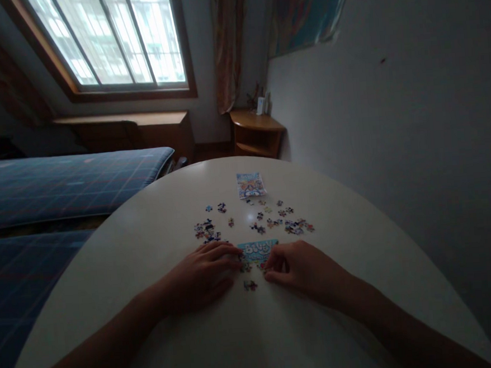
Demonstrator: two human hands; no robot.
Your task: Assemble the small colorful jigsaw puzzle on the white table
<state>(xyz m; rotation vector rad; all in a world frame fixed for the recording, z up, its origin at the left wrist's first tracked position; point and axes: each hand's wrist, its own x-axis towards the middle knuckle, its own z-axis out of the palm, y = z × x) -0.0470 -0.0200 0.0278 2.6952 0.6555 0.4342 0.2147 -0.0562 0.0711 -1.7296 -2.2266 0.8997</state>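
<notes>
The joined puzzle section (257, 249), a small blue strip with letters on it, lies on the white table (156, 224) between the two hands. The left hand (201, 274) rests flat with the fingers spread, its fingertips touching the strip's left end. The right hand (304, 268) is curled, the fingertips pinched at the strip's lower right edge; whether it holds a piece I cannot tell. One loose piece (250, 285) lies just below. Scattered pieces (292, 225) lie beyond, and further a picture card (250, 185).
</notes>
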